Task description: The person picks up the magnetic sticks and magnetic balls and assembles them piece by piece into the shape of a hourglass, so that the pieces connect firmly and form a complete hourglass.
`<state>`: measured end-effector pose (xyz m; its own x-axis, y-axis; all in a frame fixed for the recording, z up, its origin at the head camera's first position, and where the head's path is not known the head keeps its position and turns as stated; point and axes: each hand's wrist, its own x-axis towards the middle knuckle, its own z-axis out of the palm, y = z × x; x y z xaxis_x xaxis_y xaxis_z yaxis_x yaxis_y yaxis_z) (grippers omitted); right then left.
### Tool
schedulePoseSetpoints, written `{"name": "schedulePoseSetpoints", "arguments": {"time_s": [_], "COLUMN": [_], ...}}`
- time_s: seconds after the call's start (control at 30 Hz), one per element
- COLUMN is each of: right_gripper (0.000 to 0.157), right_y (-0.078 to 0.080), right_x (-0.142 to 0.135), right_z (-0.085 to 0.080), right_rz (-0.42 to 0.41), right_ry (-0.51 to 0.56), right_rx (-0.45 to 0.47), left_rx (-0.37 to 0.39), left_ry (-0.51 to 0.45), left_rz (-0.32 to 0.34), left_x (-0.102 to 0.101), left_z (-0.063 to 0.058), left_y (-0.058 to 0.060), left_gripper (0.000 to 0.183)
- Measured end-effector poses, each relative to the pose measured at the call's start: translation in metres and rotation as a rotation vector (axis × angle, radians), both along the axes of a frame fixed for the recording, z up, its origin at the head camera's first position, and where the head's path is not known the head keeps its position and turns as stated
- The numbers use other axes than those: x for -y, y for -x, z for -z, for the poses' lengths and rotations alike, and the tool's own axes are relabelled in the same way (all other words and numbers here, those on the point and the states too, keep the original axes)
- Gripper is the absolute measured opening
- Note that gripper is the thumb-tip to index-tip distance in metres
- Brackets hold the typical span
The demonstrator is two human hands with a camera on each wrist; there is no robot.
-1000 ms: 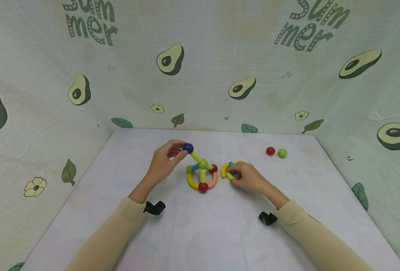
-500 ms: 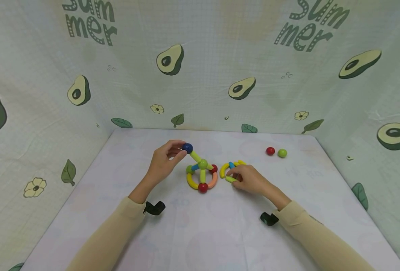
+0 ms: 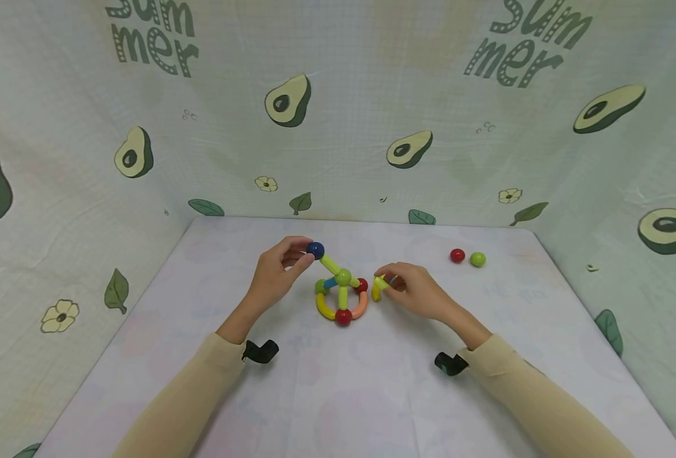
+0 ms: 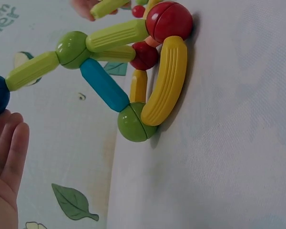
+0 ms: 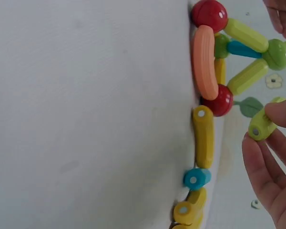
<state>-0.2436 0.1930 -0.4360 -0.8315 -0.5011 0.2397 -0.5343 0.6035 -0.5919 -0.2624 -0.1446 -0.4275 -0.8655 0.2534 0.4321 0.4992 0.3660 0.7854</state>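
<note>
A toy structure of magnetic sticks and balls stands on the table, with a light green ball (image 3: 343, 277) at its peak. Its base has red balls (image 4: 169, 21), a green ball (image 4: 136, 122) and curved sticks, such as a yellow one (image 4: 168, 81) and a salmon one (image 5: 205, 62). From the peak a light green stick (image 3: 330, 264) slants up to a dark blue ball (image 3: 316, 250), which my left hand (image 3: 277, 273) holds between thumb and fingertips. Right of the structure, my right hand (image 3: 419, 291) pinches a loose light green stick (image 5: 264, 121) above the table.
Under and beside my right hand lie loose pieces: a curved yellow stick (image 5: 203, 138), a blue stick (image 5: 195, 178) and more yellow sticks (image 5: 185, 212). A red ball (image 3: 457, 255) and a green ball (image 3: 477, 259) rest at the back right.
My right hand has picked the light green stick up from beside the loose pieces and raised it slightly toward the structure. The left hand has barely shifted, still holding the dark blue ball.
</note>
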Motion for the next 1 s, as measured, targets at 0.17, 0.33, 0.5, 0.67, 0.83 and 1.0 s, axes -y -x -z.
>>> {"name": "schedulePoseSetpoints", "arguments": {"time_s": [0.17, 0.33, 0.5, 0.67, 0.83, 1.0], "right_gripper": [0.032, 0.033, 0.036, 0.037, 0.038, 0.037], "right_y": [0.003, 0.007, 0.011, 0.012, 0.011, 0.011], "right_x": [0.017, 0.032, 0.046, 0.060, 0.068, 0.071], "right_z": [-0.013, -0.021, -0.027, -0.031, -0.031, -0.029], "right_rz": [-0.009, 0.003, 0.017, 0.027, 0.027, 0.035], "right_ry": [0.098, 0.166, 0.230, 0.279, 0.302, 0.302], "right_rx": [-0.042, -0.065, -0.066, -0.038, -0.002, 0.004], "left_rx": [0.003, 0.000, -0.013, -0.008, 0.004, 0.008], "left_ry": [-0.001, -0.003, 0.003, -0.013, -0.037, -0.054], "left_rz": [-0.008, -0.003, -0.005, -0.009, -0.009, -0.011], "left_x": [0.001, 0.000, 0.000, -0.002, -0.004, -0.005], "left_z": [0.002, 0.003, 0.004, 0.004, 0.004, 0.004], "left_y": [0.001, 0.001, 0.002, 0.001, -0.001, -0.003], "left_gripper": [0.035, 0.036, 0.038, 0.037, 0.037, 0.036]}}
